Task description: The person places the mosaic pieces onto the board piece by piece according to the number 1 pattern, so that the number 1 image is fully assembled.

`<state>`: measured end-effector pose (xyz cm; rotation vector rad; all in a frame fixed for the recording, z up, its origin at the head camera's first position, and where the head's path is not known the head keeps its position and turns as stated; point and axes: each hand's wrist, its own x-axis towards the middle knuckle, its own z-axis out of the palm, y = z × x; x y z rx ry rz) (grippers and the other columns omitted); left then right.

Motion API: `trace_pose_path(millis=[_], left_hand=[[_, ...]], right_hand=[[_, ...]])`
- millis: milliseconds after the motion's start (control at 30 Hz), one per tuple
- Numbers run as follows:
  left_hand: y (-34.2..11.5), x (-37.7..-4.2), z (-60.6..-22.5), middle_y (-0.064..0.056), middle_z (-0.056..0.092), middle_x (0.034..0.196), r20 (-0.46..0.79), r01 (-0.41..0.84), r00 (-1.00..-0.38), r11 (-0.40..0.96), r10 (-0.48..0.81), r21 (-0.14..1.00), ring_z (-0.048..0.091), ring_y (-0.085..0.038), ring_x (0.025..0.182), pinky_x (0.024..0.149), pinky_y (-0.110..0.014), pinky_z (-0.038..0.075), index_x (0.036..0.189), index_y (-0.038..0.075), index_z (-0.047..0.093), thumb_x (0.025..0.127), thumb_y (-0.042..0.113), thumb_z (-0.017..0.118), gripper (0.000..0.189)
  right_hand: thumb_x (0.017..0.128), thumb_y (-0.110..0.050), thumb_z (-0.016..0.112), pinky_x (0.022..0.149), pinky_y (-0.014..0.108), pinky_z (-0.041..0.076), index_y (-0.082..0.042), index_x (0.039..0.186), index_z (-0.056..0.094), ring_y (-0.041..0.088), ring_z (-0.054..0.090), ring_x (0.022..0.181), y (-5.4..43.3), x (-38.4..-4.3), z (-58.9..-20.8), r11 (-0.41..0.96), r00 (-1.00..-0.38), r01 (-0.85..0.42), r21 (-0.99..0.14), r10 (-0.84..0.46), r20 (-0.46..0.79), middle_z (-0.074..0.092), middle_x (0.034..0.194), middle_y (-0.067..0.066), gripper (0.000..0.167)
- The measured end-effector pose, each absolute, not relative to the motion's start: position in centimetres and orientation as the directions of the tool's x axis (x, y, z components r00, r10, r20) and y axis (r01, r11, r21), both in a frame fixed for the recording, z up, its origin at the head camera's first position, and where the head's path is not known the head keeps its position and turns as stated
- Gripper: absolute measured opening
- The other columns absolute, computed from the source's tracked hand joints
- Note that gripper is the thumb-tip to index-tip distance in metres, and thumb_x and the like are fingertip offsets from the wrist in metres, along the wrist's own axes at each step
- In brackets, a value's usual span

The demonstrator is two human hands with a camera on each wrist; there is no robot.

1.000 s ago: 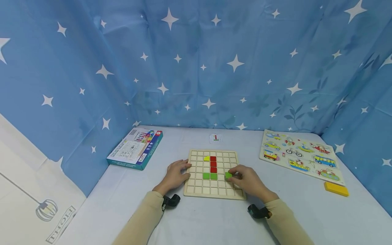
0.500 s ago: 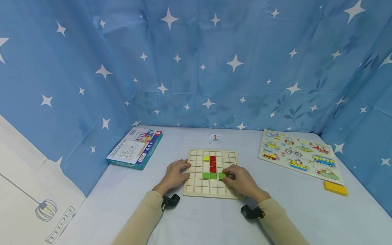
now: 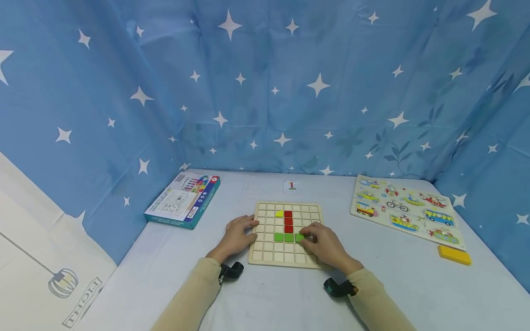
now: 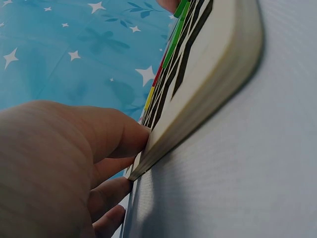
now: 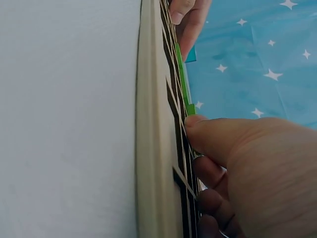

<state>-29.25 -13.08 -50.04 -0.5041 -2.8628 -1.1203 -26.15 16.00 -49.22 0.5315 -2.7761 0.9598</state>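
My right hand (image 3: 325, 243) pinches a green square tile (image 3: 299, 237) between thumb and fingers, low over the wooden grid board (image 3: 285, 265). The tile lines up with two green tiles (image 3: 284, 237) to its left. In the right wrist view its green edge (image 5: 191, 109) stands a little higher than the row beside it. A column of red tiles (image 3: 288, 221) rises above the green row, with a yellow piece (image 3: 279, 214) left of its top. My left hand (image 3: 237, 239) holds the board's left edge, thumb and fingertips at the rim in the left wrist view.
A small printed pattern card (image 3: 292, 187) lies behind the board. At the back left is a flat game box (image 3: 182, 201). A vehicle picture puzzle (image 3: 407, 211) lies at the right, with a yellow block (image 3: 454, 254) by its near corner.
My right hand has moved left over the board with the green tile, bringing it from a gap away to beside the other green tiles, and lower. The left hand has stayed put.
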Motion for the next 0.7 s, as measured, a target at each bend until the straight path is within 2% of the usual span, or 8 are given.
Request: trace_pose_path(millis=[700], left_hand=[[-13.06, -29.29, -50.25, -0.010, 0.048, 0.147, 0.151, 0.312, -0.946, 0.684, 0.286, 0.659, 0.034, -0.032, 0.140, 0.115, -0.055, 0.016, 0.126, 0.008, 0.065, 0.087, 0.015, 0.066, 0.040]], right_hand=[[0.080, -0.020, 0.081, 0.059, 0.023, 0.039, -0.015, 0.106, 0.073, 0.008, 0.046, 0.070, 15.90, -26.19, -49.59, 0.727, -0.932, -0.362, -0.583, -0.263, 0.250, 0.058, 0.089, -0.010, 0.027]])
